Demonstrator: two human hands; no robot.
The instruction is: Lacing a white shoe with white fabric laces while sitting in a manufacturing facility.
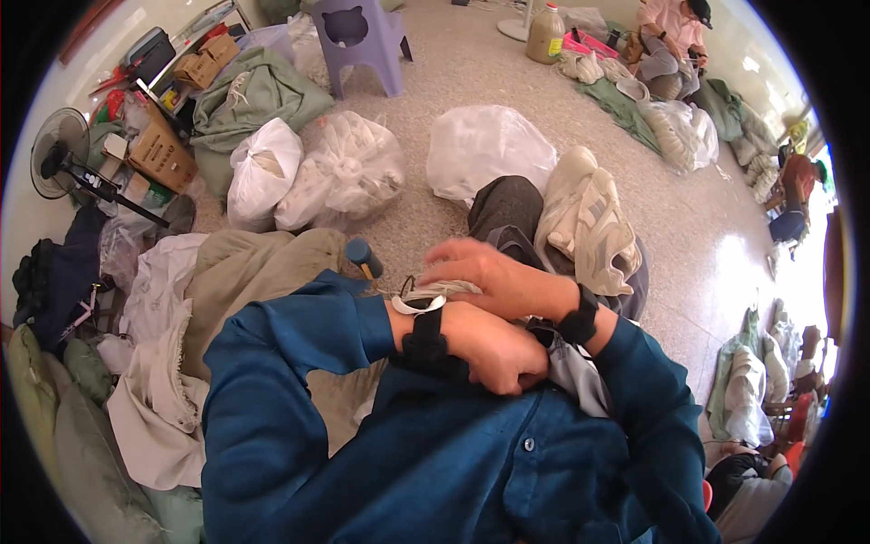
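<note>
My forearms cross in front of my body. My left hand (509, 361) is a closed fist against my blue shirt, beside a grey cloth (580, 376); what it holds, if anything, is hidden. Over my left wrist reaches my right hand (480, 276), slightly blurred, its fingers stretched out and apart. Beneath those fingers lies a bundle of pale strands (444, 291), partly covered. A white band (418, 306) and a black strap (424, 340) sit on my left wrist. A blue-capped, stick-like object (363, 257) stands just left of the right hand.
Cream fabric pieces (589, 227) drape beside my dark knee. White plastic bags (489, 150) and a purple stool (364, 45) stand ahead. To the left are beige cloth (258, 267) and a fan (62, 154). Another person (671, 41) sits at the far right near a jug (546, 36).
</note>
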